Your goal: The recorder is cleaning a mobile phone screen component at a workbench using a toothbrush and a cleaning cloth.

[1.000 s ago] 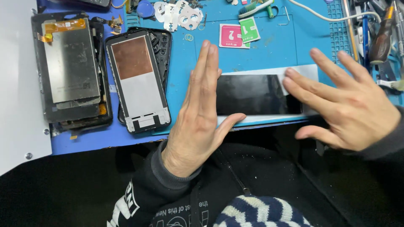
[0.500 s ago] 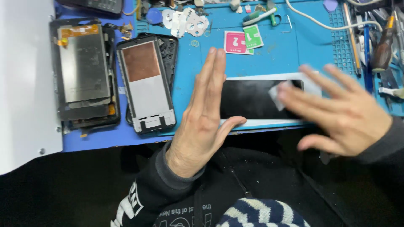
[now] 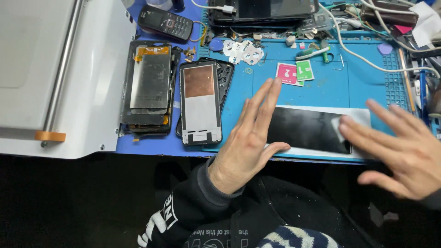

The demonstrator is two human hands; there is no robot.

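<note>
Pressing flat, the left hand [image 3: 248, 138] is laid spread-fingered on the left end of the black screen panel [image 3: 305, 131] near the bench's front edge; nothing is pinched. The right hand [image 3: 399, 151], fingers spread, is held over a white wipe [image 3: 337, 128]. Smoothing seems underway; steady pressure is called for next. Since earlier, the wipe has shifted leftward.

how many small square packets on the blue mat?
2: a pink packet and a green packet, side by side above the left hand. More could be hidden among the clutter.
</note>
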